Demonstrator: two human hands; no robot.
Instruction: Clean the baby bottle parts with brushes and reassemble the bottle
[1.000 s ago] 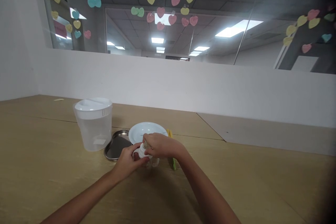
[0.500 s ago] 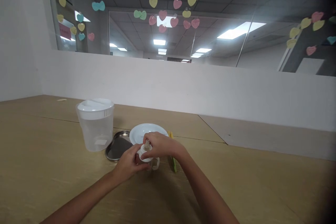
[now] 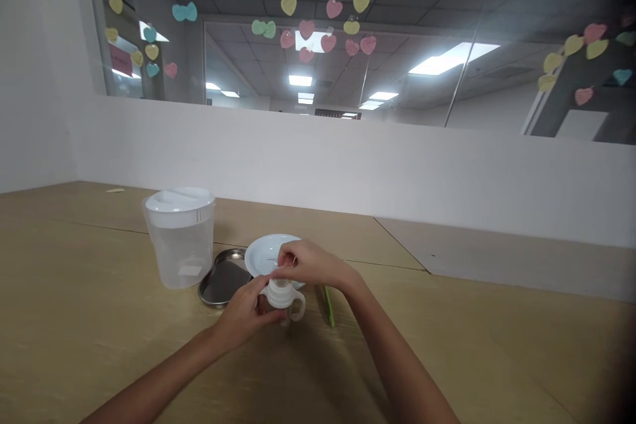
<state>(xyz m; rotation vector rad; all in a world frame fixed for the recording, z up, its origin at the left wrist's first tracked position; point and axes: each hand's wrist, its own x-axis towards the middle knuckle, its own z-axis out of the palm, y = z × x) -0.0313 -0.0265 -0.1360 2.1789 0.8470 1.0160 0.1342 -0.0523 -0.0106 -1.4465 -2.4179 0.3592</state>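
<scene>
Near the middle of the table is a baby bottle [image 3: 281, 297] with a white collar and side handles, upright or nearly so. My left hand [image 3: 241, 308] wraps around its left side, thumb in front. Over the top is my right hand [image 3: 313, 264], its fingers pinched together at the clear nipple [image 3: 281, 282], partly covering it. Just behind the hands lies a white bowl or deep plate [image 3: 259, 256]; a thin item inside it is mostly hidden. A kidney-shaped metal tray [image 3: 221, 283] sits to the left of the bowl.
A lidded translucent plastic pitcher [image 3: 179, 245] stands left of the tray. A slim green item [image 3: 328, 308] lies under my right forearm, partly hidden. Behind the wooden table [image 3: 447, 344] rises a white wall [image 3: 298, 159] with a window bearing heart-shaped notes.
My right hand has lifted from the bottle's collar to the nipple's tip, uncovering the white collar and right handle. My left hand stays around the bottle.
</scene>
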